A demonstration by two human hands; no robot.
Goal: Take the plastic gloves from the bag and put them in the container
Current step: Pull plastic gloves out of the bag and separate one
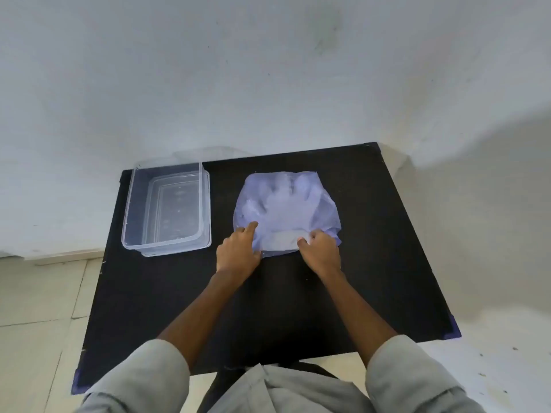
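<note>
I have both hands at the bag's (286,210) near mouth, at 6 o'clock of it. My left hand (238,251) pins the edge, forefinger out; my right hand (320,248) has its grip pinched on the rim. I should part the mouth wide before reaching in. One bag, one container (131,204) at its 9 o'clock on the counter (268,308); gloves (283,198) inside, uncountable.

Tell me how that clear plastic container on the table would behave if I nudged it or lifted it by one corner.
The container looks thin-walled and empty, so it is probably light and would likely slide across the smooth dark table rather than tip. It sits low and wide, so tipping seems unlikely. Lifted by a corner, the rim may flex a little, though it should hold its shape.
</note>
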